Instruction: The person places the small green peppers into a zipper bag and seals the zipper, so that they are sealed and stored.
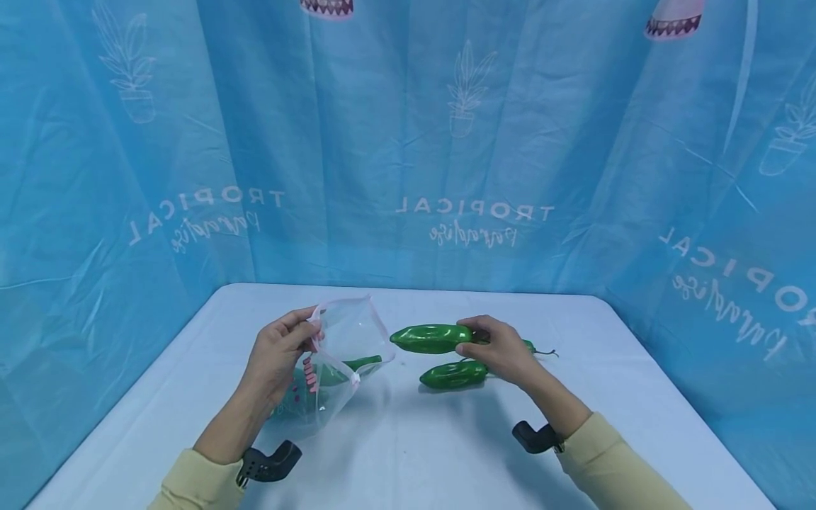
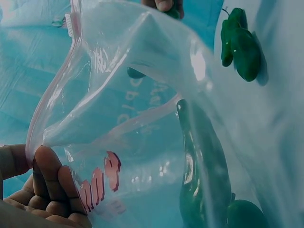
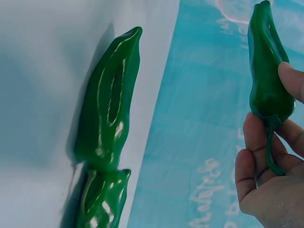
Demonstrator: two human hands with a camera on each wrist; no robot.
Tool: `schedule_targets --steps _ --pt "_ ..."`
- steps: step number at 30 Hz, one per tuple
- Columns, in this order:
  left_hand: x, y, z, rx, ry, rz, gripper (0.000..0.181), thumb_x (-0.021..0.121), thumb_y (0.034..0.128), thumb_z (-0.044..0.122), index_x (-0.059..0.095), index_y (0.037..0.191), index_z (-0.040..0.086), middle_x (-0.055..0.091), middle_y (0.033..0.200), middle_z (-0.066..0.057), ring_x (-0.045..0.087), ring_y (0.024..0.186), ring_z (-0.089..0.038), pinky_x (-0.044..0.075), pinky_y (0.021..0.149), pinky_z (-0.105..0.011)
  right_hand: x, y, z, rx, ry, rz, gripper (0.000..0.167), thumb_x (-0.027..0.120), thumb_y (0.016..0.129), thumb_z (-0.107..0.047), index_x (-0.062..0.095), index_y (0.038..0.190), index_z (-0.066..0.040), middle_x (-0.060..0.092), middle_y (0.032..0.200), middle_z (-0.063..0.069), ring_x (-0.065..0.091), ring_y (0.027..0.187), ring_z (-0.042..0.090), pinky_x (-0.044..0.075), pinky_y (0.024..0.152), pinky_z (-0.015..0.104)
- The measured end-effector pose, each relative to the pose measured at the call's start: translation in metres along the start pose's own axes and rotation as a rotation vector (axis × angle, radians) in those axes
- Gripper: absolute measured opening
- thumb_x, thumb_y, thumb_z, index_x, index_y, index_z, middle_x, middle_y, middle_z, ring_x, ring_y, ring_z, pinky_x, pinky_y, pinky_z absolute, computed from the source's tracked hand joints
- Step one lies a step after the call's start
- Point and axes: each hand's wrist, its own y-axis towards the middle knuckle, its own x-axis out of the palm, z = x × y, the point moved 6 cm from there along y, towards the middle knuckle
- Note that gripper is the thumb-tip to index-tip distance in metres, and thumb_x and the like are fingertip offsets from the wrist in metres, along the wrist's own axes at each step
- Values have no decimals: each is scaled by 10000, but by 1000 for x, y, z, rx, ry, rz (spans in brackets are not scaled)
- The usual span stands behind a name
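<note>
My left hand (image 1: 275, 354) pinches the pink-edged rim of a clear zip bag (image 1: 349, 322), whose mouth gapes toward the right. Inside the bag lie a long green pepper (image 2: 204, 166) and another rounded green piece (image 2: 244, 216), seen through the plastic in the left wrist view. Between thumb and fingers, my right hand (image 1: 506, 354) holds a green chili pepper (image 1: 427, 339) at its stem end, its tip pointing at the bag's mouth, just short of it. Below that hand, a green pepper (image 1: 454, 375) rests on the table; a second pepper (image 3: 102, 199) touches its stem end.
The white table (image 1: 408, 453) has blue printed curtains (image 1: 382, 142) behind it and at both sides. A white slider (image 1: 355, 380) sits on the bag's zip edge. Dark cameras are strapped to both wrists.
</note>
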Motion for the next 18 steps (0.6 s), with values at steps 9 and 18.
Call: schedule_targets --steps 9,18 --pt "1 -1 1 3 -7 -7 415 543 954 243 508 1329 69 609 846 116 526 805 -90 436 834 -213 13 10 -20 -18 8 -2 468 736 810 -261 589 1241 -157 628 1098 6 605 995 165 511 825 347" --pt "2 -1 1 -11 -3 0 403 532 958 232 512 1329 75 607 847 127 528 811 -91 437 821 -197 25 16 -38 -53 -21 11 432 740 805 -222 613 1206 -127 621 1051 2 607 937 149 502 790 348"
